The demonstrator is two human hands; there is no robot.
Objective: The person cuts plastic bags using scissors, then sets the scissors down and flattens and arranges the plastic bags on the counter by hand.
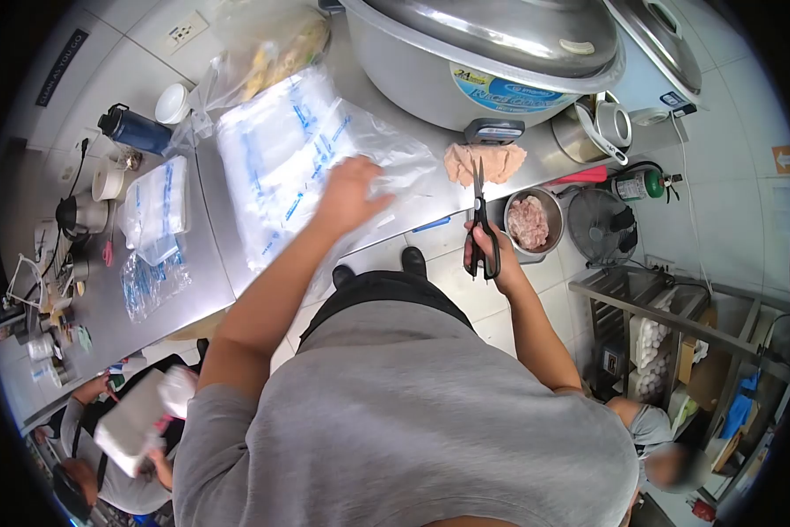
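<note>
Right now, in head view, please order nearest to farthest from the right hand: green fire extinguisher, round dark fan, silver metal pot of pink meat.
1. Metal pot, just right of the right hand.
2. Fan, right of the pot.
3. Fire extinguisher, farthest right.

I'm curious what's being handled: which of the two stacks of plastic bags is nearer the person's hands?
The larger stack, close by the left hand. The smaller stack lies farther away, nearer the picture's left edge.

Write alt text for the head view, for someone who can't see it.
The right hand holds black scissors beside a pot of what looks like raw meat; the left hand, blurred, is over plastic bags on a steel counter, with a rice cooker behind.
</note>
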